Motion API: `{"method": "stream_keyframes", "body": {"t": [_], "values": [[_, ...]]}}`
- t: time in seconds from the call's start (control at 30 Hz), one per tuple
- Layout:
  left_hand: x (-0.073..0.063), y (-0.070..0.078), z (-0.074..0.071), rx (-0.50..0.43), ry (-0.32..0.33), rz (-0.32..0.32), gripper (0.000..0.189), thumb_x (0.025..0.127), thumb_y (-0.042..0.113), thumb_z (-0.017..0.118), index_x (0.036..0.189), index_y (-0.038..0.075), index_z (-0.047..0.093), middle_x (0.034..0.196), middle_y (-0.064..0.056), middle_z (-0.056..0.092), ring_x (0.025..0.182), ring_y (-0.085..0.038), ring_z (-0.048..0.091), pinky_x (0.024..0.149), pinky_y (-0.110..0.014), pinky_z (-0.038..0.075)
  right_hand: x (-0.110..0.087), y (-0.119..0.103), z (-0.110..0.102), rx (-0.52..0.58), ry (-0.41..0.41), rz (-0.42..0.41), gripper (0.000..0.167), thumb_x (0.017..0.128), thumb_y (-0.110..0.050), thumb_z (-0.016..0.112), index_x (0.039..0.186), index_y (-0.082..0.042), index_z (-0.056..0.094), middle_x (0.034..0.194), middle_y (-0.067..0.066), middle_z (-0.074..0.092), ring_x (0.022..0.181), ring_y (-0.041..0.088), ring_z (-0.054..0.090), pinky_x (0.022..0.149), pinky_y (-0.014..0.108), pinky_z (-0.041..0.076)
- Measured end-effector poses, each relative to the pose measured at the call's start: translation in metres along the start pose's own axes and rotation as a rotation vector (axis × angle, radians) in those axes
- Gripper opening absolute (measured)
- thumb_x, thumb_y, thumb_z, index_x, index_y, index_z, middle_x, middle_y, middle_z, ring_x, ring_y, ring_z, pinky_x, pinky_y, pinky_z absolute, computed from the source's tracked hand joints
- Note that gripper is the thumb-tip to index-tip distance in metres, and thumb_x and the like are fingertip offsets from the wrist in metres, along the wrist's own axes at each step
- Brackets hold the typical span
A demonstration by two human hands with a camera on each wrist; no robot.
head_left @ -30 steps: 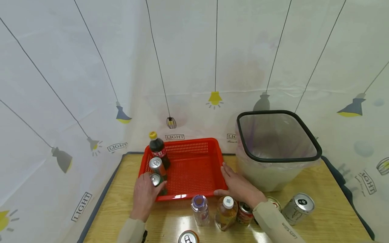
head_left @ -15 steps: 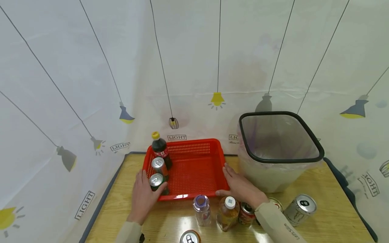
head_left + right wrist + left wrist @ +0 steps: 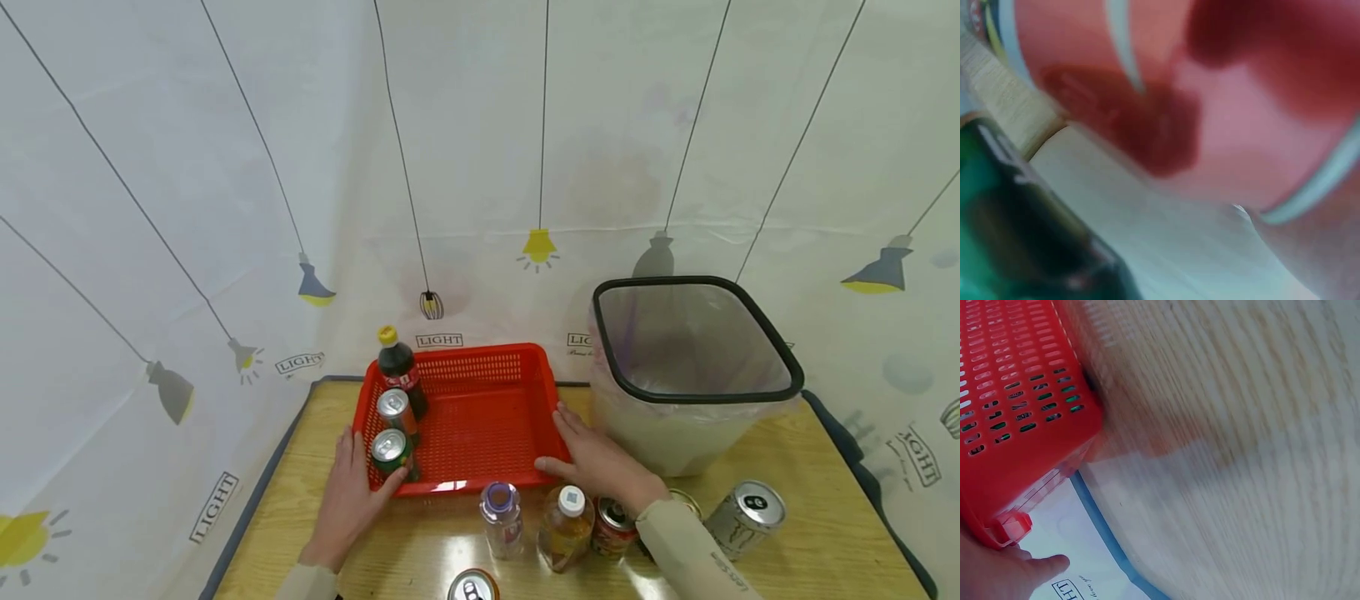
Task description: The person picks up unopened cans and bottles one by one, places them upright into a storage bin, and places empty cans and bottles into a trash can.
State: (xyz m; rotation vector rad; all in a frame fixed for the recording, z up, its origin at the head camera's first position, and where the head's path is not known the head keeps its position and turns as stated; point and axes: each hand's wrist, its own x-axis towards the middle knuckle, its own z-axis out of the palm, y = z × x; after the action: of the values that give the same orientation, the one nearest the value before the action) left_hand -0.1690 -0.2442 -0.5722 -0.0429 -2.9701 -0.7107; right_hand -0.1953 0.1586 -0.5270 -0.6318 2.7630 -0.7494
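A red plastic basket [image 3: 487, 442] sits at the table's back with a cola bottle [image 3: 399, 368], a drink can [image 3: 397, 410] and a green can [image 3: 393, 452] in a row along its left side. My left hand [image 3: 347, 504] touches the front left corner, fingers along the left rim and thumb stretched over the front, beside the green can. In the left wrist view, fingertips [image 3: 1050, 567] show past the rim. Across the basket my right hand [image 3: 600, 460] rests with straight fingers against the right side, thumb at the front corner.
A lined bin [image 3: 667, 433] with a black rim stands right of the basket. In front are a purple-capped bottle [image 3: 502, 529], a white-capped bottle [image 3: 564, 533], a red can [image 3: 613, 533], a silver can [image 3: 744, 521] and another can [image 3: 472, 586]. A printed sheet hangs behind.
My left hand has let go of the green can and drawn back to the basket's front left corner. The right hand keeps its place at the right side. The view has shifted slightly.
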Motion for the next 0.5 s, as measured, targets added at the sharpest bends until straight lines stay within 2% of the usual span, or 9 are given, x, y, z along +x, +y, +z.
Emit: {"method": "stream_keyframes", "body": {"t": [0.13,0.33,0.4,0.5], "values": [[-0.002,0.000,0.002,-0.017,-0.001,0.002,0.112,0.096,0.067,0.059,0.159,-0.013,0.014,0.169,-0.031,0.002,0.154,-0.050,0.008,0.122,-0.061,0.020,-0.007,-0.002,-0.004,0.093,0.058,-0.005,0.087,0.105,-0.062,0.045,0.161,0.002,0.028,0.170,0.018,0.019,0.156,0.038,0.017,0.123,0.061,0.017],[-0.003,-0.002,0.004,-0.034,0.018,0.012,0.110,0.097,0.063,0.061,0.158,-0.016,0.013,0.167,-0.033,0.003,0.154,-0.050,0.008,0.122,-0.060,0.020,-0.031,-0.018,-0.011,0.312,0.212,-0.075,0.058,0.115,-0.036,0.029,0.156,0.003,0.040,0.165,0.019,0.032,0.153,0.040,0.026,0.121,0.062,0.023],[-0.003,-0.002,0.005,-0.035,0.027,0.016,0.110,0.097,0.062,0.061,0.158,-0.016,0.013,0.167,-0.034,0.004,0.154,-0.051,0.008,0.122,-0.061,0.021,-0.041,-0.023,-0.012,0.361,0.258,-0.098,0.055,0.116,-0.032,0.026,0.156,0.003,0.041,0.163,0.019,0.037,0.151,0.040,0.031,0.119,0.063,0.026],[-0.003,-0.003,0.005,-0.029,0.030,0.016,0.111,0.097,0.064,0.060,0.158,-0.016,0.014,0.167,-0.034,0.005,0.154,-0.051,0.009,0.121,-0.062,0.022,-0.054,-0.026,-0.010,0.378,0.305,-0.137,0.054,0.115,-0.032,0.029,0.157,0.000,0.041,0.159,0.018,0.043,0.147,0.041,0.038,0.115,0.065,0.031]]}}
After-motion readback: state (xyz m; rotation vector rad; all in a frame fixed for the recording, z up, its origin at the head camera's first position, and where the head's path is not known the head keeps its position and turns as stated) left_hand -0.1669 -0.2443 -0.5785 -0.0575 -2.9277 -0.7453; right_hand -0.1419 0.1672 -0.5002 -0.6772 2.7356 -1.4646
